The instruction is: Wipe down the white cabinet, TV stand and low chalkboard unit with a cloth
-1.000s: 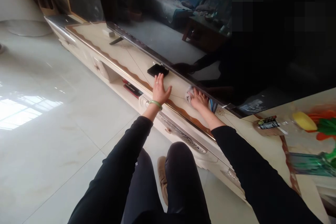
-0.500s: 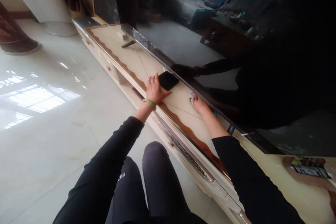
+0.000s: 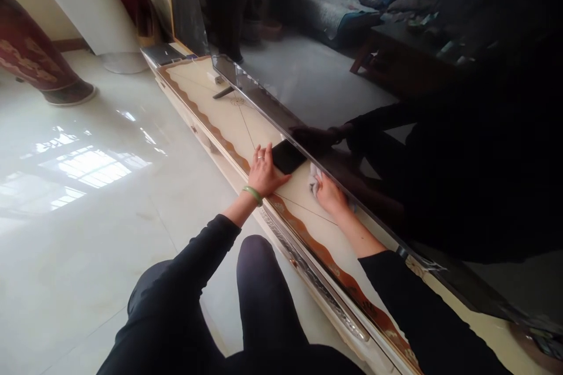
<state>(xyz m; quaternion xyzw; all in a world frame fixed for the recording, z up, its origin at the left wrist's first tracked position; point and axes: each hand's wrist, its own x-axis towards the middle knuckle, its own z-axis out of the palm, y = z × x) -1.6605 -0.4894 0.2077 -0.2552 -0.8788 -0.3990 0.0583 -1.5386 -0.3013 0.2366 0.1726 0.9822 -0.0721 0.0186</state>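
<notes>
Pale glossy floor tiles (image 3: 101, 222) spread across the left of the room, with a red floor vase (image 3: 57, 79) at the far left. Along the cream TV cabinet (image 3: 211, 91), the left hand (image 3: 263, 176) had thumb and fingers wide apart beside a flat black device (image 3: 288, 156); contact could not be told. To its right, the right hand (image 3: 329, 192) gripped a crumpled pale cloth (image 3: 314, 181) on the cabinet top, by the television's (image 3: 373, 146) lower edge. Work with the cloth seemed under way; how much was done or left could not be told.
</notes>
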